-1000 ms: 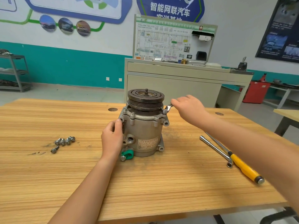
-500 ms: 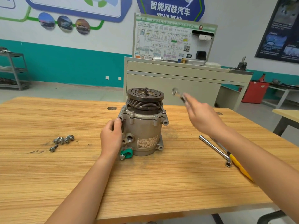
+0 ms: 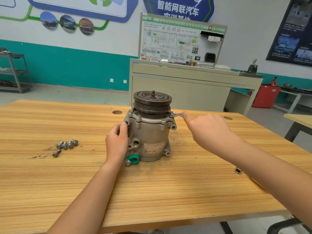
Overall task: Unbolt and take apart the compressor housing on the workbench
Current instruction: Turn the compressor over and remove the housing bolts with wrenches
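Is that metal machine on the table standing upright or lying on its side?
Upright. The compressor stands on end on the workbench, pulley on top with its shaft pointing up; the left hand grips its side.

The left arm is angling up from the near left, and the left hand (image 3: 116, 142) is gripping the left side of the compressor (image 3: 150, 134), thumb resting high. The right arm is slanting in from the near right. The right hand (image 3: 207, 130) is holding a wrench (image 3: 176, 115), fingers curled, thumb pointing left along its handle.
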A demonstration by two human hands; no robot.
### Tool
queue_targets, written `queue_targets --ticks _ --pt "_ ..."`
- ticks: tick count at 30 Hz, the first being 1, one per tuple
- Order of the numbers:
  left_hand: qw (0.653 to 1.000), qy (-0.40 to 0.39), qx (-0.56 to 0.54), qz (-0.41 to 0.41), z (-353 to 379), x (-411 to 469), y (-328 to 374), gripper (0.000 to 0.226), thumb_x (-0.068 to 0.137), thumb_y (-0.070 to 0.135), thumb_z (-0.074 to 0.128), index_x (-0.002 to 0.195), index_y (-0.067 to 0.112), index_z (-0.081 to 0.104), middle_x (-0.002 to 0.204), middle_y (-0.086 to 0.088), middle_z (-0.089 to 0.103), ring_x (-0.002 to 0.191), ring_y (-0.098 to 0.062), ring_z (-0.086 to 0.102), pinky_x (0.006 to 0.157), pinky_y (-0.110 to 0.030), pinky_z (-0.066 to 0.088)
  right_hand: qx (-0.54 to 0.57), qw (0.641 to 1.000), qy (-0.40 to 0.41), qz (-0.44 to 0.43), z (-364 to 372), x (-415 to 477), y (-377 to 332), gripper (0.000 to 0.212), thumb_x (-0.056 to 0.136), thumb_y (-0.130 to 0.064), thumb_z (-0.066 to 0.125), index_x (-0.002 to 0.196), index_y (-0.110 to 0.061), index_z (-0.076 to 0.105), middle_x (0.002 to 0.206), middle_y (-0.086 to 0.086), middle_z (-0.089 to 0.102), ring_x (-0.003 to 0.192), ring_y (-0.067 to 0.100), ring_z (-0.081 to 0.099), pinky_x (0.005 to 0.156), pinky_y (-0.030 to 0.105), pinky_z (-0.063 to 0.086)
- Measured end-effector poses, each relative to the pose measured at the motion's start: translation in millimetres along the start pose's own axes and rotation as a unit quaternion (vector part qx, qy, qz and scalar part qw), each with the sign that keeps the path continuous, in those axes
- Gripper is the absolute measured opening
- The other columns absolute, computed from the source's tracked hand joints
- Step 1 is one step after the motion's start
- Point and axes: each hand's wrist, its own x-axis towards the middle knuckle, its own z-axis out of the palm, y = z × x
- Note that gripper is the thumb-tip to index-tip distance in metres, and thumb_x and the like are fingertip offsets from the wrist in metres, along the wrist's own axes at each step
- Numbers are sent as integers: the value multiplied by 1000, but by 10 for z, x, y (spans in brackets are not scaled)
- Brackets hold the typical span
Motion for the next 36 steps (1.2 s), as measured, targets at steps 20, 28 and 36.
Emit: queue_targets --ticks 20,28,36 --pt "1000 -3 -3 -2 4 -8 -7 37 97 30 44 87 -2 61 76 -4 54 72 -13 47 66 -32 38 -74 996 15 -51 224 343 385 41 90 0 45 128 -13 40 60 -5 40 56 18 47 45 26 26" --pt "1000 -2 14 14 -5 8 -13 36 98 28 44 86 -1 62 76 -3 56 69 -9 47 63 -28 38 172 957 230 -36 471 865 38 19 66 18 54 75 4 64 67 16 66 60 28 64 64 31 50" --pt "1000 -3 12 16 -1 19 -18 37 98 28 44 86 -2 61 77 -5 55 73 -12 47 65 -31 38 332 917 163 147 492 539 248 31 99 -21 39 127 -10 44 78 12 62 74 32 58 59 34 40"
